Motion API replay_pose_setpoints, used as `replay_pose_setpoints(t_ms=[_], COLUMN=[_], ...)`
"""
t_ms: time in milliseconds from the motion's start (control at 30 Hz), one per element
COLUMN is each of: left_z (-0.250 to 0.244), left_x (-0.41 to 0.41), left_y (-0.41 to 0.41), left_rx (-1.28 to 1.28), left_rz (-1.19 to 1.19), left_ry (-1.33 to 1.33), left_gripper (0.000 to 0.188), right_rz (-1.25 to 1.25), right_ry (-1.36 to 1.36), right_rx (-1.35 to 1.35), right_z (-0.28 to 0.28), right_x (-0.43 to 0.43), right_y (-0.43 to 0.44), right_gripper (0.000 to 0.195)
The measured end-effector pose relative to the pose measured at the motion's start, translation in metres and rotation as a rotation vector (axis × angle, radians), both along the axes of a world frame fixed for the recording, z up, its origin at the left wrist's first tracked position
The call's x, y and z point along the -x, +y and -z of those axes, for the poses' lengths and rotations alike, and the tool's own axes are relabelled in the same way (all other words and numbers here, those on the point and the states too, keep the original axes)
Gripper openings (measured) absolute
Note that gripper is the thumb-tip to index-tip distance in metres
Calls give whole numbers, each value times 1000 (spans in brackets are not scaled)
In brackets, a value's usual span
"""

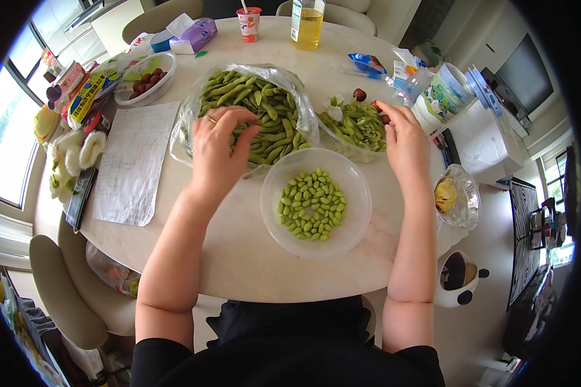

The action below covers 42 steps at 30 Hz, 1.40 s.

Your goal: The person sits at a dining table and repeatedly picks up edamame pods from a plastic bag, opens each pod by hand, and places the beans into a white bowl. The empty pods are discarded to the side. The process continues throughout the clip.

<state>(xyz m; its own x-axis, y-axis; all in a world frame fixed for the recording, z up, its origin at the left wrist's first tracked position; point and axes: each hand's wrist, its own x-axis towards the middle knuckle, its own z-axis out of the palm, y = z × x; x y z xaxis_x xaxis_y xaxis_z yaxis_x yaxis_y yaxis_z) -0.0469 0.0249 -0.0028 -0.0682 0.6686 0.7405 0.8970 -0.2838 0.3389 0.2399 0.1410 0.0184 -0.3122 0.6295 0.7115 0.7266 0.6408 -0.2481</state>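
Note:
My left hand (222,142), a ring on one finger, hovers over the near left side of a clear plastic bag (306,104) full of green edamame pods (276,138). Its thumb and fingers are apart, and I see nothing between them. To the right, my right hand (406,138) is at the edge of a clear container (351,154) of opened pods (363,128). Its thumb and fingers are also apart; a small red-brown fruit (377,105) shows by the fingertips, contact unclear. Between my forearms stands a translucent bowl (281,237) with shelled green beans (314,205) on its bottom.
Left lie a written paper sheet (130,169), a phone (81,198) and a tub (167,89) of red fruit. At the back stand a tissue pack (193,36), a strawberry cup (249,26) and an oil bottle (308,29). A foil-like bowl (467,208) sits at the right edge.

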Motion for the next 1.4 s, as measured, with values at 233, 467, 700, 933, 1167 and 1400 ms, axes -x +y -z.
replay_pose_setpoints(t_ms=[233,467,700,933,1167,1400], left_z=[-6,-5,5,6,6,2], left_x=[-43,-47,-50,-53,-57,-60], left_y=[-23,-24,-23,-24,-26,-29], left_rx=[600,687,592,580,591,527], left_rz=[771,820,730,651,613,567], left_ry=[-1498,-1596,-1436,-1254,-1161,-956], left_gripper=[20,19,23,21,15,14], right_rz=[118,-338,-652,-657,-656,-601], right_ry=[-154,171,165,130,172,95], right_rx=[173,190,192,152,348,222], right_z=[0,-13,-9,-6,-3,1], right_x=[-2,26,50,46,42,44], right_y=[-1,-37,-75,-73,-77,-78], right_gripper=[15,20,23,16,14,21])
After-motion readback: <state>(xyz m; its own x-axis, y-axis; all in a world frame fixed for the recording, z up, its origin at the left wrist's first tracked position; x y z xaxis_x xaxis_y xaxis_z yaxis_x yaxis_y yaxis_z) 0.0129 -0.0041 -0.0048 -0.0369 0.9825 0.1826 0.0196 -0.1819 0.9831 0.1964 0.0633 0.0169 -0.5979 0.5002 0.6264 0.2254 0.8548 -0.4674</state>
